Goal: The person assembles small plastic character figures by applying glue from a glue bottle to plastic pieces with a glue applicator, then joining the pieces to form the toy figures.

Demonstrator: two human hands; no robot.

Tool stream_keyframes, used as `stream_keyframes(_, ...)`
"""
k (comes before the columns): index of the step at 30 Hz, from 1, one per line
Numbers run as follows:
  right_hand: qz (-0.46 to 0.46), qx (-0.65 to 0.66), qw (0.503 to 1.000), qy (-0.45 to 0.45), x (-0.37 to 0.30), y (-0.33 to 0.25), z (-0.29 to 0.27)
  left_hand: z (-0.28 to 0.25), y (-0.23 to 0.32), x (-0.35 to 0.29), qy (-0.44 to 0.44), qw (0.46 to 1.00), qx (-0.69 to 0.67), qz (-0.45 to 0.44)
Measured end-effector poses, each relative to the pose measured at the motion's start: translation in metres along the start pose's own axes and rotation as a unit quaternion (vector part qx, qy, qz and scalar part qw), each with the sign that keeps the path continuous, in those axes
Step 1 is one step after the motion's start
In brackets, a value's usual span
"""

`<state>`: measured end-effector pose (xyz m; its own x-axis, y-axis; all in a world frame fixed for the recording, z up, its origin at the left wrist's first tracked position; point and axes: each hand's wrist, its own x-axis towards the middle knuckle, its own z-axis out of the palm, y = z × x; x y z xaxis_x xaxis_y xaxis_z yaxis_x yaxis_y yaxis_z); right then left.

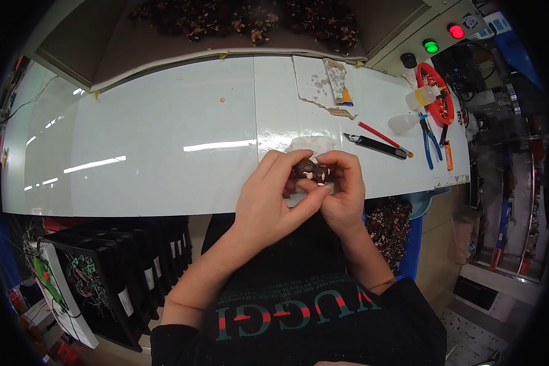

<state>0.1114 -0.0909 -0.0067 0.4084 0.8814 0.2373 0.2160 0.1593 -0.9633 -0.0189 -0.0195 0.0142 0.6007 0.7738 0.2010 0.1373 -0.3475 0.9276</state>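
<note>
Between the fingertips of both hands, close to the near edge of the white table (183,177), is a small rounded dark-brown piece (306,169) with pale cream bits. Its exact kind is too small to make out. My left hand (265,195) grips it from the left, thumb reaching across below. From the right, my right hand (346,195) pinches it with thumb and forefinger. The fingers hide part of the piece. Just beyond the hands lies a crumpled white tissue (311,144).
Right of my hands are a black craft knife (378,146), a red thin stick (381,137), blue-handled pliers (430,143), squeeze bottles (404,124) and a red bowl (445,110). Ahead, a machine opening (183,53) holds many dark pieces. A bin of brown pieces (389,235) stands below right; black trays (113,256) below left.
</note>
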Motion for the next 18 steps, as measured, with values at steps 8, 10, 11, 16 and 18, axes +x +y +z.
stream_keyframes(8,0.018,-0.022,0.999,-0.025,0.0024,0.0080,-0.0055,0.0042,-0.0063,0.0017,-0.003,1.000,0.010,-0.002)
stream_keyframes(10,0.032,-0.033,0.998,-0.045,0.0048,0.0087,-0.0068,0.0043,-0.0076,0.0026,-0.004,1.000,0.021,0.007)
stream_keyframes(11,0.032,-0.033,0.998,-0.045,0.0053,0.0086,-0.0065,0.0046,-0.0079,0.0027,-0.005,1.000,0.017,0.003)
stream_keyframes(16,0.028,-0.027,0.998,-0.054,0.0067,0.0030,-0.0039,0.0019,-0.0057,0.0022,-0.006,1.000,0.022,0.005)
stream_keyframes(18,0.027,-0.021,0.998,-0.051,0.0053,0.0028,-0.0034,0.0015,-0.0042,0.0014,-0.010,1.000,0.018,-0.002)
